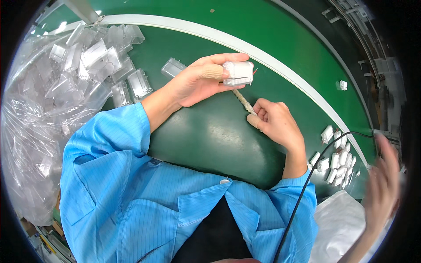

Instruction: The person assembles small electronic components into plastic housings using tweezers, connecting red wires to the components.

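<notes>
Above the middle of the green table, my left hand (193, 83) grips a small white block in a clear casing (239, 74). A beige finger cot covers its thumb, and a bit of red wire shows at the block's far right. My right hand (280, 125) is closed round a thin stick wrapped in pale tape (243, 101). The stick's tip points up and left at the block's lower side; whether it touches cannot be made out. A clear plastic case (172, 68) lies on the table just behind my left wrist.
Clear plastic cases (98, 59) are heaped at the left, partly in a clear bag (30, 144). Several white blocks (340, 162) lie at the right, by a black cable (302, 188) and a white sheet or bag (337, 219). Another person's blurred hand (382, 188) is at the far right.
</notes>
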A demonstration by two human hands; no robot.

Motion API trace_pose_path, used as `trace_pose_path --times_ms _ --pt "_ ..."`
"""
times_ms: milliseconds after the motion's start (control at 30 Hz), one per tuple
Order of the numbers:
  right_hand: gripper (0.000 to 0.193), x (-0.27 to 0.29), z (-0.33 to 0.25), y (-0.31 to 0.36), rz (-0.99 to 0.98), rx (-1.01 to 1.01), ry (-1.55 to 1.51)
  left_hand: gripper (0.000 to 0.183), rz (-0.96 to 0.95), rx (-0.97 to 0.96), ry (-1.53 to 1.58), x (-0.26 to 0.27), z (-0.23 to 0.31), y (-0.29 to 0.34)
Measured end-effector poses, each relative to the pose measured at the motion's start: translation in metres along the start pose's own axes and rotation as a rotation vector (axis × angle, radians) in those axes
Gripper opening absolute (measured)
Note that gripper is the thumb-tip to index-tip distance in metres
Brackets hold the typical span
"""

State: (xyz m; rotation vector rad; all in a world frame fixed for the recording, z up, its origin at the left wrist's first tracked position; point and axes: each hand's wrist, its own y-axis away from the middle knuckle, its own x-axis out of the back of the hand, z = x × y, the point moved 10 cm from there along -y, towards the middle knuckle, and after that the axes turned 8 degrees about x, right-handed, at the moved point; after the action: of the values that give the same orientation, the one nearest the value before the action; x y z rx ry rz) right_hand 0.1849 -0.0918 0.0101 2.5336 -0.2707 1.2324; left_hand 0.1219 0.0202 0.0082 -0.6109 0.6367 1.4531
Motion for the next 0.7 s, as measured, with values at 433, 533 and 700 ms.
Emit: trace_pose_path --times_ms 433,533,700 --pt "0.035 -0.006 -0.138 0.011 -0.049 0.986 1.954 0.067 -0.027 0.030 0.088 -0.004 0.003 0.002" --pt "0.026 -0.016 -0.157 0.011 -0.120 1.164 1.765 0.067 -0.017 0.003 0.045 0.002 0.002 0.002" --pt "0.017 -0.006 -0.150 0.007 0.177 0.970 1.550 0.068 -0.021 0.005 -0.090 -0.004 -0.002 -0.002"
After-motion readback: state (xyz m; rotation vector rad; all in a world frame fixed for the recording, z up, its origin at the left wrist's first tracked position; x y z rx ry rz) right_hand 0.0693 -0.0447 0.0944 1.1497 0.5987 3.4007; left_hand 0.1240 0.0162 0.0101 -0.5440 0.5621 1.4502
